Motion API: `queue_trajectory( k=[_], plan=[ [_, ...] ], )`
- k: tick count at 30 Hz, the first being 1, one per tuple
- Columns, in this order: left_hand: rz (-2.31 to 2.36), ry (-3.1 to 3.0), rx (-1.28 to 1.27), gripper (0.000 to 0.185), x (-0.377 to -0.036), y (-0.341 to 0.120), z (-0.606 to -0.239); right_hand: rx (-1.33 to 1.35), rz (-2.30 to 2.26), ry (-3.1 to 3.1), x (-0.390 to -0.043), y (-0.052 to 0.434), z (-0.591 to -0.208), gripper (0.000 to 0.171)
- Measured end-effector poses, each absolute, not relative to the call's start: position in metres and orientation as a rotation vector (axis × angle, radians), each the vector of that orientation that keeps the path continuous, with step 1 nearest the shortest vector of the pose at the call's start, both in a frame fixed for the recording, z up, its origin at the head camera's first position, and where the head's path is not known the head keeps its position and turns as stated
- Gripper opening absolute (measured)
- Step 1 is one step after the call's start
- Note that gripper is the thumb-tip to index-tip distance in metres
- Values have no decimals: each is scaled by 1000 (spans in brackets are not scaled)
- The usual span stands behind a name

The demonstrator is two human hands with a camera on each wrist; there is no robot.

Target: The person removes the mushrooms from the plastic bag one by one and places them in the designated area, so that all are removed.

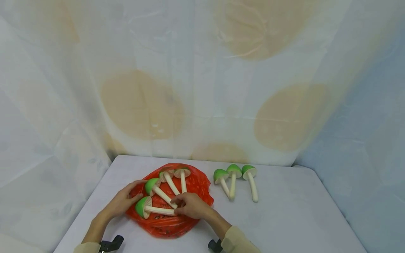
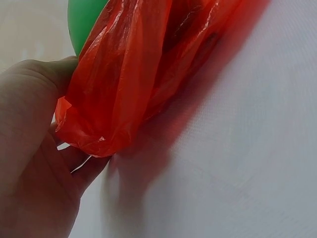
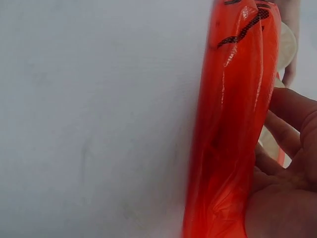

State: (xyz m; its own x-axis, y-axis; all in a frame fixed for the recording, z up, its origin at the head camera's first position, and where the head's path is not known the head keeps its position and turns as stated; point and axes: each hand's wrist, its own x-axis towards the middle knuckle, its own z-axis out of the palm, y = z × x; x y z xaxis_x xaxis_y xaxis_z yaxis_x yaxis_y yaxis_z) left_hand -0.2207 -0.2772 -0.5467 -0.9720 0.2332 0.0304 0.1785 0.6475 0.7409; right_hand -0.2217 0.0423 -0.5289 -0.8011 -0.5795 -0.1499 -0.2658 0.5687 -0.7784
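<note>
A crumpled red plastic bag (image 1: 164,228) lies spread on the table, with several toy mushrooms on it, each with a green cap and a pale stem. My left hand (image 1: 121,200) is at the bag's left edge, thumb beside the caps; in the left wrist view the red plastic sits between thumb and fingers. At the stem end of the nearest toy mushroom (image 1: 159,210), my right hand (image 1: 193,205) pinches with thumb and fingers. Its index finger reaches the stem of a second toy mushroom (image 1: 162,195). In the right wrist view the bag's side hides part of the fingertips.
Three more green-capped mushrooms (image 1: 233,181) lie right of the bag on the white table (image 1: 284,218). A pale curtain with tan circles (image 1: 218,105) hangs behind the table, and more pale sheeting (image 1: 367,147) hangs at both sides.
</note>
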Motion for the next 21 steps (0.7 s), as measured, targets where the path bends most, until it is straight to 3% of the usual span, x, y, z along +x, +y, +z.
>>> queue_trajectory(
  k=[21],
  plan=[
    [1251,2815,391,48,-220,-276,-549,-782,-1055,2431,-218,39,-534,11]
  ],
)
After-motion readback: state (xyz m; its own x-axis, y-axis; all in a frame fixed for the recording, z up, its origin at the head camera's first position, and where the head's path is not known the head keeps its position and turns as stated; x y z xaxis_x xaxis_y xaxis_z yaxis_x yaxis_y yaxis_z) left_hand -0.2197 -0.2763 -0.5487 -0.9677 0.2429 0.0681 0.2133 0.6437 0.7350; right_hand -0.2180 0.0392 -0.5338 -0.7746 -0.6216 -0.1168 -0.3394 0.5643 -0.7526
